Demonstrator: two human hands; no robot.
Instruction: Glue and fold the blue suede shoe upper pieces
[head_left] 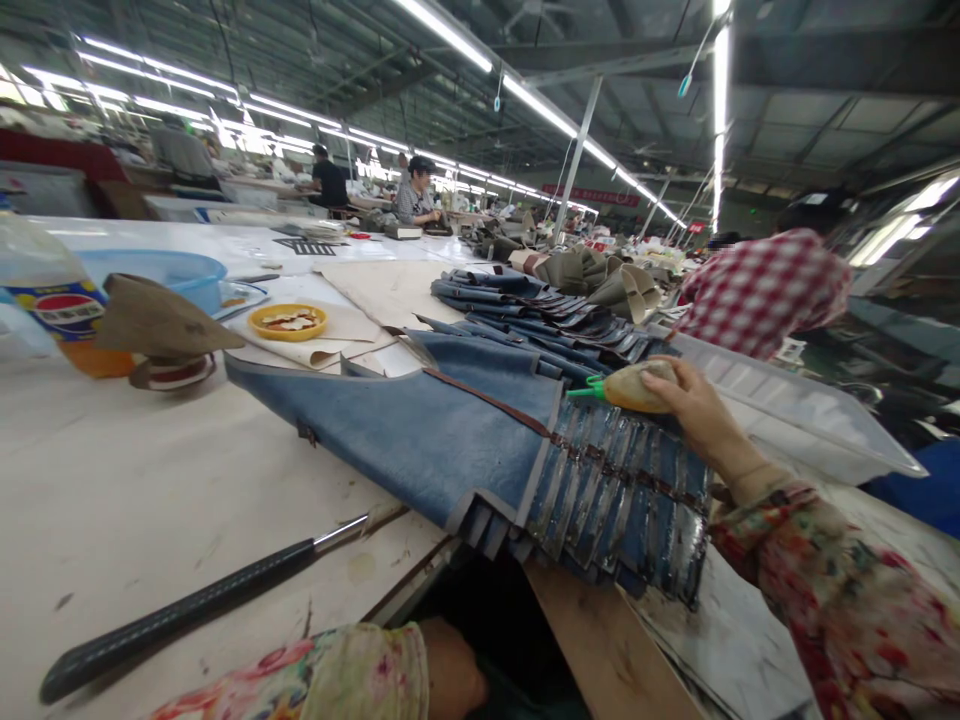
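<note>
The right hand (694, 405) has its grip closed around a squeeze bottle (634, 387) with a green nozzle, resting it on a stack of blue leather pieces (615, 490) at the near edge of the desk (150, 490). The pieces are fanned stepwise, likely so each glossy edge strip lies bare. The left hand (450, 680) dips into the dark gap below the desk edge, so I cannot tell its grip; a black-handled tool (187, 610) lies near it

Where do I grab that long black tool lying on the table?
Take the black tool by its thick dark handle, from above at the near-left end. It lies flat, and the thin metal tip points away, toward the blue leather. The right hand holds a bottle.
</note>
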